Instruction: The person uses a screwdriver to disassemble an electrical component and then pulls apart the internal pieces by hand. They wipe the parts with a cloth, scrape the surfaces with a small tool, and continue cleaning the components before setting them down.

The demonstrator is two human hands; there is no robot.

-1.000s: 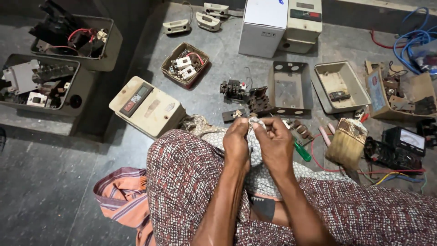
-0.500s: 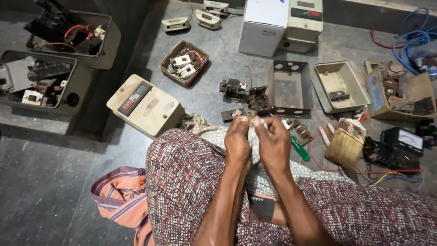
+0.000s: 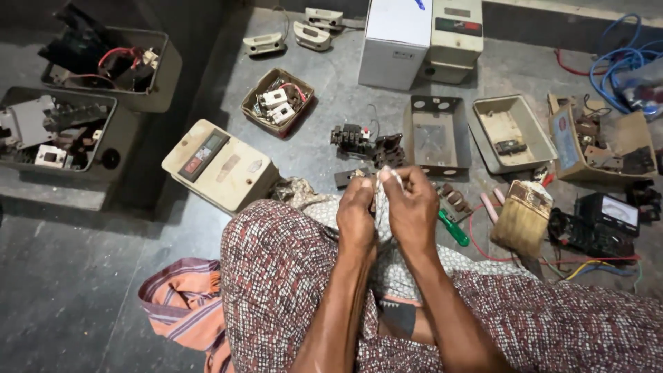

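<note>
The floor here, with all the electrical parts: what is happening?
A person sits on the floor, both hands together over the lap. The left hand and right hand pinch a light cloth around something small, which is hidden. Nearby lie a beige switch box, a brush and a green-handled screwdriver.

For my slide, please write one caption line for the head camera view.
Both hands, left hand and right hand, pinch a small white cloth piece above scattered beige electrical boxes.

Left hand [image 3: 358,211] and right hand [image 3: 412,207] together, fingers [image 3: 387,181] pinched.
</note>
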